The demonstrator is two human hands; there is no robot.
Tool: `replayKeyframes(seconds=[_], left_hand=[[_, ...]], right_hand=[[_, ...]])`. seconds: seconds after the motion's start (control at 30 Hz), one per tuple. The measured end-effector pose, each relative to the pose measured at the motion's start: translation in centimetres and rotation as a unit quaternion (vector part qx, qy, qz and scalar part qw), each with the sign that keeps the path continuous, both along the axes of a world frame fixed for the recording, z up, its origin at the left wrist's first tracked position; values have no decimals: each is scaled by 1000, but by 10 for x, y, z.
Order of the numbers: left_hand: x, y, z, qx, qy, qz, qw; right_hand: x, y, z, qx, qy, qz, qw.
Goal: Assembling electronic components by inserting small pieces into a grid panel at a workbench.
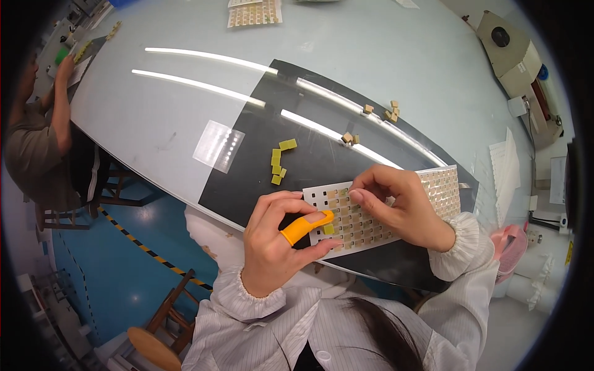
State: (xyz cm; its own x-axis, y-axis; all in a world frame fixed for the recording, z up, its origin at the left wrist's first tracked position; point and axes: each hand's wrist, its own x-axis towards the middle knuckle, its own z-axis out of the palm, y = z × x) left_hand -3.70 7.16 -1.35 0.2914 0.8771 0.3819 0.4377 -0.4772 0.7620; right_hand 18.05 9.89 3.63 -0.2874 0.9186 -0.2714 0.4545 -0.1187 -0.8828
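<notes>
Loosely, the left grip [272, 244] gapes over the sheet [440, 190]; right grip [405, 201] curls, hold unclear.

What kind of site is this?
Probably a small-parts assembly workshop: a gridded sheet and yellow-green blocks at a worktable, a finger cot on the left hand, and striped floor tape.
</notes>
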Motion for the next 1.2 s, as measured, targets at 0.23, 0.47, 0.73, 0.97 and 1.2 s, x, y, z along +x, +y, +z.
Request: replayKeyframes(seconds=[0.23,0.47,0.73,0.97,1.2], left_hand=[[-1,-1,-8,21,6,-4,1000],[1,-5,-6,17,15,10,1000],[0,-4,-12,38,17,-5,999],[-2,-3,-9,43,20,-8,999],[-2,-5,-9,37,16,-2,999]], right_hand=[[-2,-4,-9,94,-42,30,994],[-9,-10,-20,184,-79,-8,980],[-15,-11,-26,263,-121,18,957],[-22,-11,-25,281,-148,21,948],[-24,-11,-25,280,-144,20,949]])
